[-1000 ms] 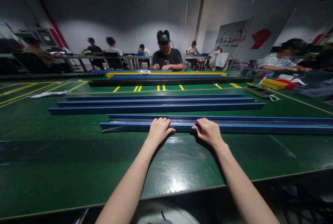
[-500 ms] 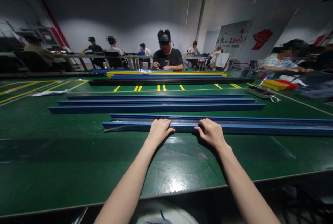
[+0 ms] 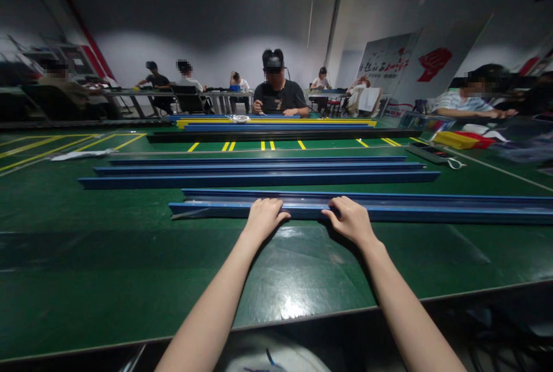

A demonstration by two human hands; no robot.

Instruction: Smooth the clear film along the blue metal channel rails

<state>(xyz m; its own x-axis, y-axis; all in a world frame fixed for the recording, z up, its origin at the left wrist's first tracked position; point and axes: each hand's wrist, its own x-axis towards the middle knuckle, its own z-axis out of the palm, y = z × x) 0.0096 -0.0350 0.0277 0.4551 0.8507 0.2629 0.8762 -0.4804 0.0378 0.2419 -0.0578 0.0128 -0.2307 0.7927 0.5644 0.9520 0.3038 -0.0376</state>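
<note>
Head: blue channel (image 3: 393,213) under both hands (image 3: 264,217) (image 3: 351,220)

Long blue channel (image 3: 389,213) lies open side up, near wall under the fingers (image 3: 268,203), extending past them both ways.

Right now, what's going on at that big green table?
Somebody's left hand and right hand hold the near edge of a long blue channel on the green table. More blue strips lie beyond it. Farther off, past a black strip and a yellow strip, is a co-worker.
</note>
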